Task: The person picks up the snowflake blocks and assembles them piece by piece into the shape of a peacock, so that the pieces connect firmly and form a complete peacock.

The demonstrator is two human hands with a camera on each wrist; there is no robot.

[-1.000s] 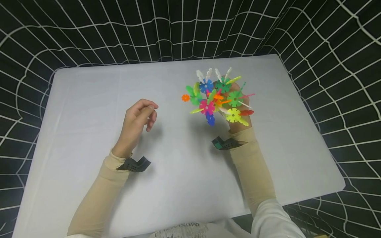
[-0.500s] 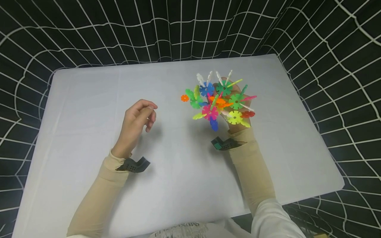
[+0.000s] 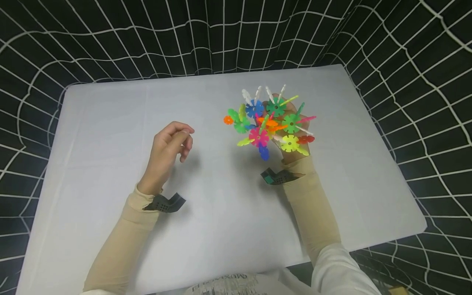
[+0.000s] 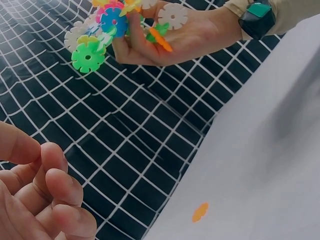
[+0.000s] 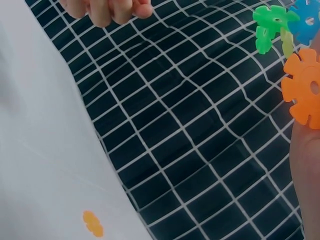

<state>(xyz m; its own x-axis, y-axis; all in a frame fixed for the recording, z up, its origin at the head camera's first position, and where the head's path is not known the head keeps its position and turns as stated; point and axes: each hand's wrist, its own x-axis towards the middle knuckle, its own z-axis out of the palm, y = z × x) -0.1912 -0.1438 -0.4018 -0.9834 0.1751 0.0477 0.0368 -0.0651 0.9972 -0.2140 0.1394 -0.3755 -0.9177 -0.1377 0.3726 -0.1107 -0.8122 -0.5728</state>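
Observation:
In the head view, my right hand (image 4: 192, 40) grips a cluster of interlocking plastic snowflake discs (image 3: 259, 137) above the table. Pink, blue, green, yellow, orange, red and white notched discs stick out of it at many angles and cover most of that hand from above. The left wrist view shows its fingers curled against the cluster from below. My left hand (image 3: 170, 143) hovers to the left with fingers loosely curled, holding nothing. Between the two hands, towards the far side, a single orange disc (image 3: 228, 120) lies on the table, left of the cluster.
A white cloth (image 3: 110, 114) covers the table. Black netting with white cords (image 3: 221, 37) hangs around its back and sides. Dark strap mounts sit on both wrists, over beige sleeves (image 3: 313, 209).
The cluster in my right hand tips slightly, dipping towards me and then rising a little. My left hand stays almost still, and the loose orange disc has not moved.

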